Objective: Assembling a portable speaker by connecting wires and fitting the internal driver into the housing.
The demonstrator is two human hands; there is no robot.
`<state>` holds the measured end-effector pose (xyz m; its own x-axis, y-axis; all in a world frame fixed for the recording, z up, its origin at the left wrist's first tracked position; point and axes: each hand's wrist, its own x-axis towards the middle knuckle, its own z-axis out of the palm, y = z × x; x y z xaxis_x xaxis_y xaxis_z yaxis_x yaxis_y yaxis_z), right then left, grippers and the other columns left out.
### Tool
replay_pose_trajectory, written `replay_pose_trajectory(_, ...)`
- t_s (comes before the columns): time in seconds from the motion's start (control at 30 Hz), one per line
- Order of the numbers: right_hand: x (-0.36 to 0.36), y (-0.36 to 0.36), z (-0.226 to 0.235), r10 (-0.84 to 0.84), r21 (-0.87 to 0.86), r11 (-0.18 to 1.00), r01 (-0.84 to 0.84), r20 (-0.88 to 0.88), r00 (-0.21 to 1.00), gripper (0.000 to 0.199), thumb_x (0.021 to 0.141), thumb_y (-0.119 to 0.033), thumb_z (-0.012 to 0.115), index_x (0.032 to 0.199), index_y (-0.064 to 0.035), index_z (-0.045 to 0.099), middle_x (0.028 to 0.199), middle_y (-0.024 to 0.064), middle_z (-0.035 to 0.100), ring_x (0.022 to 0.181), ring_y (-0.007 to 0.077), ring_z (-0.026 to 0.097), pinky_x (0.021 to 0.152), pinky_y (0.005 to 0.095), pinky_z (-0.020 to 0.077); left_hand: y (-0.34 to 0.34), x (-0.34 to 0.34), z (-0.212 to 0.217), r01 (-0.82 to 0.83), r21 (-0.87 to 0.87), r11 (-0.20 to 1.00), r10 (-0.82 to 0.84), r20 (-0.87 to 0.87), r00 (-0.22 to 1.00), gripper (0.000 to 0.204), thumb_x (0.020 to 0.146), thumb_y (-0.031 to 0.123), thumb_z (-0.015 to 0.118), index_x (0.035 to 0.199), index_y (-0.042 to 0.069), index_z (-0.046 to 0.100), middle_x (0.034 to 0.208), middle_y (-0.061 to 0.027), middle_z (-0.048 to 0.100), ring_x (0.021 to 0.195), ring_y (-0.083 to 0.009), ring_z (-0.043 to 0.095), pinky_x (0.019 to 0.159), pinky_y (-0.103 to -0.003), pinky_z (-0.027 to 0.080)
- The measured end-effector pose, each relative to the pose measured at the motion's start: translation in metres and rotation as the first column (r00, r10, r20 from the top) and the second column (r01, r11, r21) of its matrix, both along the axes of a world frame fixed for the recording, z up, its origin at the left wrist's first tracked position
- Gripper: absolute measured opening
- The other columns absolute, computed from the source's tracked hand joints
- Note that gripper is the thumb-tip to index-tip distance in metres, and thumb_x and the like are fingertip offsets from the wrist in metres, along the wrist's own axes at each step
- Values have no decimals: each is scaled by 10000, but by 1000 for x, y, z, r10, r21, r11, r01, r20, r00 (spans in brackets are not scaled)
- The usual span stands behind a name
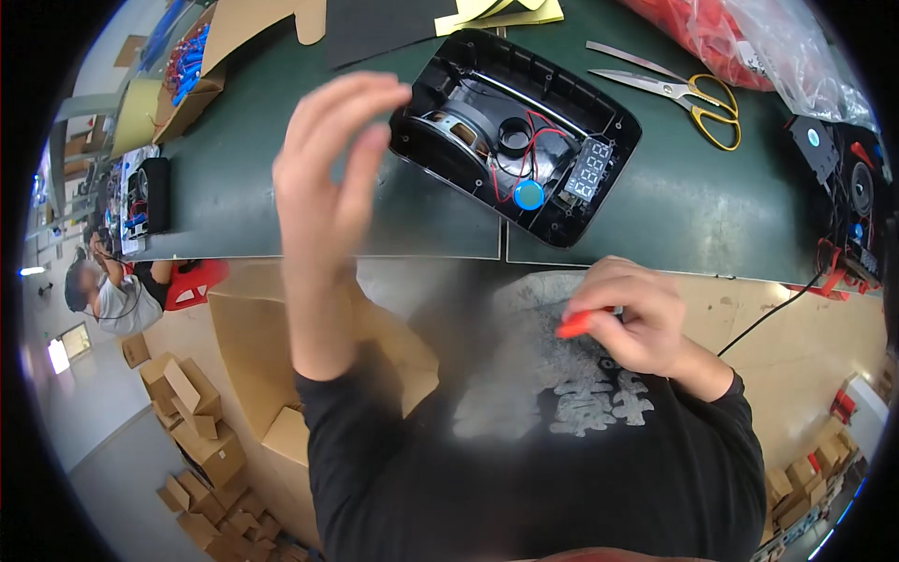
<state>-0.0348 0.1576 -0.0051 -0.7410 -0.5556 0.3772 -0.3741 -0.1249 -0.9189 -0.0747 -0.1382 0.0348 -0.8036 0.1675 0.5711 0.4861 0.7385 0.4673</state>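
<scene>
Wires [536, 145] loose in speaker case [571, 98], may snag if brushed | left hand [323, 173]: fingers apart | right hand [641, 309]: pinching red piece [575, 325]

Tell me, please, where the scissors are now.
In the head view, the scissors lie at the upper right on the green table, between the open black case and the red and clear plastic.

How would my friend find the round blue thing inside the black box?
On the dark green table lies an open black plastic casing. Toward its near side, left of the rectangular panel of white digits, sits a round blue disc, the only blue part inside.
</scene>
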Motion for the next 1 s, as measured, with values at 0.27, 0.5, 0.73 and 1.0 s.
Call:
replay_pose_trajectory(0.27,5,-20,-19,-66,261,925,277,-607,792,221,703,-84,790,880,-34,667,714,24,594,620,173,581,571,296,426,1,-86,11,340,-147,929,-295,259,920,318,889,113,629,1196,32,652,1171,-182,666,1114,-315,624,975,-378,472)
replay_pose_trajectory(0.5,3,-15,-25,-129,275,883,381,-637,760,222,679,-55,771,867,-38,655,723,26,600,620,173,578,556,296,420,27,-89,41,362,-392,846,-192,409,892,298,887,152,662,1161,34,673,1119,-180,689,1062,-292,648,925,-379,499)
replay_pose_trajectory(0.73,-8,-2,-27,-278,174,820,545,-712,645,231,606,-26,734,812,-55,633,694,15,589,574,163,565,511,283,391,2,-63,17,100,-435,895,53,327,943,164,875,162,704,999,54,704,811,-81,689,750,-187,672,720,-289,508)
replay_pose_trajectory(1.0,-23,13,-31,-429,89,714,694,-728,535,200,596,-26,719,761,-79,618,677,2,567,550,157,533,494,276,371,-5,-6,30,2,-345,939,205,562,802,302,857,41,686,1158,50,656,651,29,477,639,-59,446,609,-222,382)
